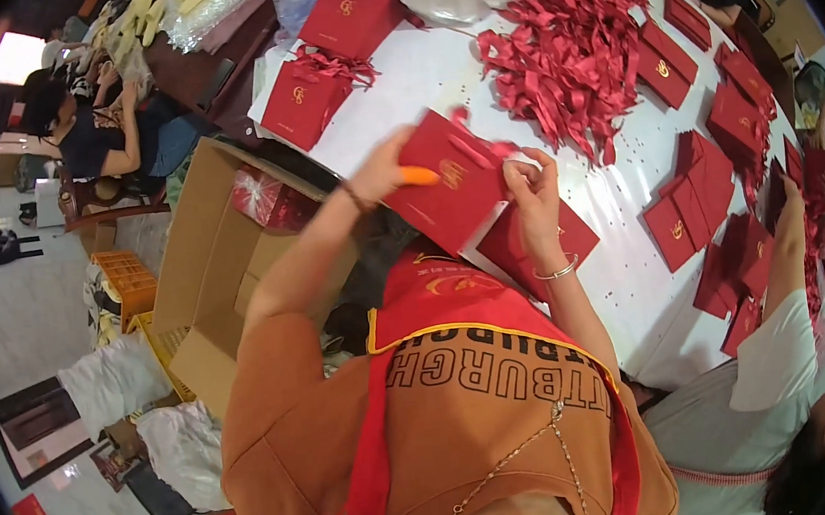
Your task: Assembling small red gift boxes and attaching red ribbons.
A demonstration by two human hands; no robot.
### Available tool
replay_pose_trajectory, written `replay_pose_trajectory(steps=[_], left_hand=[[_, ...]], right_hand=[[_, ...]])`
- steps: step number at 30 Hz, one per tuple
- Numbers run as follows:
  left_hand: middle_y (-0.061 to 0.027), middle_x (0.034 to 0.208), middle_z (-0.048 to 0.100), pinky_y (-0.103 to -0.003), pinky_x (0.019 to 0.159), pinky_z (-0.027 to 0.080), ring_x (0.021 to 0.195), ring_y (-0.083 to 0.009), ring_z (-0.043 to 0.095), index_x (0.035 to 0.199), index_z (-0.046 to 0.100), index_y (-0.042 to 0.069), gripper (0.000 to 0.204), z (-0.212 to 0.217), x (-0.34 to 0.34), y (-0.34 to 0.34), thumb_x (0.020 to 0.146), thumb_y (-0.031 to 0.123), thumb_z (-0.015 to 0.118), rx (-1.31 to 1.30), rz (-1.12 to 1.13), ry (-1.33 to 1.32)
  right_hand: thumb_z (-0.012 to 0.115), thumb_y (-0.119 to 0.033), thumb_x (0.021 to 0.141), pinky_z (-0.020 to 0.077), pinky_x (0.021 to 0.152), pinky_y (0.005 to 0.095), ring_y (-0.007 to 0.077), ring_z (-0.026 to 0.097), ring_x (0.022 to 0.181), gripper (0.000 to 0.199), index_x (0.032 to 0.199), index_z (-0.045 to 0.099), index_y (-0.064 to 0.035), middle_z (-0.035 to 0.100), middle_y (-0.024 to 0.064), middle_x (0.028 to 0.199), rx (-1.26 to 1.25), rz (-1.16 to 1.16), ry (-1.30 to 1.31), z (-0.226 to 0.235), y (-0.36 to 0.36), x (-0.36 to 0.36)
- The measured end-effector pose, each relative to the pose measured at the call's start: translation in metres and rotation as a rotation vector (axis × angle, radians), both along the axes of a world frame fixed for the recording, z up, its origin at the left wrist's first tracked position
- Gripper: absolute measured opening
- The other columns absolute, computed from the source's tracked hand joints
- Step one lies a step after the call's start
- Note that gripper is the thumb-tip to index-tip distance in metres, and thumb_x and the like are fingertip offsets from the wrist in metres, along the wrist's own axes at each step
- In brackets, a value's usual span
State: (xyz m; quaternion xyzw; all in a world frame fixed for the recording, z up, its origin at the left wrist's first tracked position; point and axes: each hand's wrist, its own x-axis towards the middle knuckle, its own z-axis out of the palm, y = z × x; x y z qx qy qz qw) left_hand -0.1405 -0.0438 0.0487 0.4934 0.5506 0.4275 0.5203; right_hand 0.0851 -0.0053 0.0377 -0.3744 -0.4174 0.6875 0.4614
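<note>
white table (626, 275): red ribbon heap (566, 45) mid-top, flat red envelopes (715, 165) along right edge, 2 red bags (326, 55) far-left corner.

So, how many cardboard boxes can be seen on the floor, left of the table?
1: a large open cardboard box stands on the floor beside the white table, left of the left hand. Others may be hidden behind the person.

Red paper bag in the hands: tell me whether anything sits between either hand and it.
Nothing visible does. The left hand grips the red paper bag at its upper left edge, an orange tool pressed against it. The right hand pinches the bag's right edge by the red ribbon. Both touch it directly above the white table.
</note>
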Motion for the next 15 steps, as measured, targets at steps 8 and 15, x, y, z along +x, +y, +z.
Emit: replay_pose_trajectory(steps=[8,15], left_hand=[[-0.0077,0.103,0.059,-0.032,0.079,0.049,0.092,-0.0181,0.058,0.116,0.048,0.005,0.044,0.022,-0.227,0.001,0.075,0.000,0.062,0.134,0.445,-0.324],[-0.0061,0.099,0.061,-0.029,0.072,0.050,0.084,-0.0151,0.059,0.122,0.046,0.005,0.061,-0.044,-0.290,0.026,0.067,0.003,0.072,-0.148,0.309,0.161]], right_hand=[[0.056,-0.018,0.085,0.0453,0.064,0.0236,0.0113,0.055,0.073,0.025,0.103,0.052,-0.0018,0.055,0.0037,0.086,-0.007,0.438,-0.238,-0.012,0.001,-0.062],[0.054,-0.016,0.083,0.0460,0.062,0.0242,0.0105,0.054,0.068,0.025,0.103,0.055,-0.0011,0.058,0.0042,0.081,-0.053,0.753,-0.362,-0.030,0.013,-0.159]])
